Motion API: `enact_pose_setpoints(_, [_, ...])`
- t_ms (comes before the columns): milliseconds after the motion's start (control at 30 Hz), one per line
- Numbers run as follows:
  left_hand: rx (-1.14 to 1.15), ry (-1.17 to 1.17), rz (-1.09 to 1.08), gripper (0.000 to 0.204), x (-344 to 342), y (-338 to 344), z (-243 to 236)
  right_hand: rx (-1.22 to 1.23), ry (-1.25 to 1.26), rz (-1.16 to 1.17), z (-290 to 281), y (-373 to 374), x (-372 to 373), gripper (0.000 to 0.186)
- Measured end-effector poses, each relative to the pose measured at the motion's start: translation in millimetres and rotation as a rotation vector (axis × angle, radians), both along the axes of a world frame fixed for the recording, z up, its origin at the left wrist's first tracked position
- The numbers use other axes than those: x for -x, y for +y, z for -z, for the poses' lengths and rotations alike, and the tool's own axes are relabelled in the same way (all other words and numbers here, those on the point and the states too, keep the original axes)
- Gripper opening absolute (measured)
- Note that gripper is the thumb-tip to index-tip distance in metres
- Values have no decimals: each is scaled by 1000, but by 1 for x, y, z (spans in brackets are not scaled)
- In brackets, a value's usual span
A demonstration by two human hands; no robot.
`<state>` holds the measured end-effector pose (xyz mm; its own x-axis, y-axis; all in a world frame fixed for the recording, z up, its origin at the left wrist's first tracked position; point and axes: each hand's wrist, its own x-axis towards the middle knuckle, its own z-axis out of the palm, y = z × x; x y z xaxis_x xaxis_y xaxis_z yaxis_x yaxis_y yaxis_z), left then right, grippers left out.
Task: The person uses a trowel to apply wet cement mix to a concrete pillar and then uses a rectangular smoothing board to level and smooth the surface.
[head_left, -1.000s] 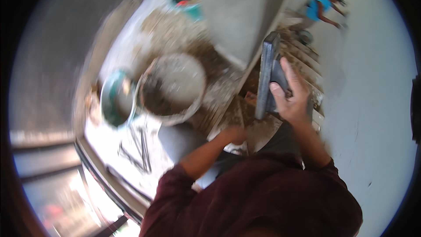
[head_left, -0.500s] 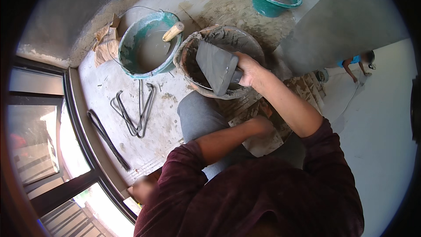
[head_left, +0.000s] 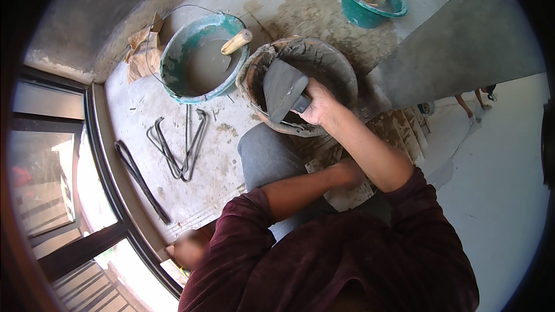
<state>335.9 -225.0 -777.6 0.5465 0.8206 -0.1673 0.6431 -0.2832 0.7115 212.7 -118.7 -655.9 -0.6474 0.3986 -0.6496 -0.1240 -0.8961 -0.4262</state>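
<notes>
My right hand [head_left: 317, 104] is closed round the dark handle of a trowel [head_left: 283, 89] with a broad, flat grey blade. The trowel is over a round, mortar-caked tub [head_left: 341, 69], its blade covering part of the grey mortar inside. My left hand [head_left: 347, 174] rests low near my knee, partly behind my right forearm; its fingers are blurred and hidden. Left of the tub stands a green bucket [head_left: 173, 63] of grey, watery liquid, and a wooden-handled tool [head_left: 237, 41] leans on its rim.
At the back, a green basin [head_left: 361, 14] holds tools. Bent black rods [head_left: 184, 164] and a dark bundle [head_left: 141, 182] lie left, beside the window frame [head_left: 110, 167]. A grey column [head_left: 457, 40] rises right, partly hiding another person's arms [head_left: 465, 104]. Crumpled brown paper [head_left: 144, 52] lies near the wall.
The trowel blade has turned and tilted over the tub, still in my right hand. The view has shifted slightly, and the column now hides more of the other person.
</notes>
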Motion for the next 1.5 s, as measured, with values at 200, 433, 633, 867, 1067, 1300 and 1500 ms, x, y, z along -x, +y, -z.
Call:
enact_pose_setpoints(200, [136, 29, 74, 43, 14, 2, -21, 318, -33, 118, -43, -11, -36, 37])
enact_pose_setpoints(433, [-242, -85, 77, 49, 7, -6, 61, -422, 229, -104, -83, -4, -173, 48])
enact_pose_setpoints(633, [157, 389, 453, 34, 7, -3, 1, -1253, 119, 8, -128, -4, -286, 67])
enact_pose_setpoints(867, [443, 445, 785, 35, 8, -3, 36, -1828, -540, 634, -96, 22, -331, 39])
enact_pose_setpoints(1067, [490, 438, 768, 33, 6, 2, 29, -1877, -408, 765, -96, 51, -317, 39])
enact_pose_setpoints(1300, [491, 410, 729, 32, 10, 0, 42, -1901, -400, 778, -100, 62, -306, 40])
enact_pose_setpoints(1500, [520, 450, 695, 33, 8, 2, 48, -1876, -408, 738, -97, 66, -307, 39])
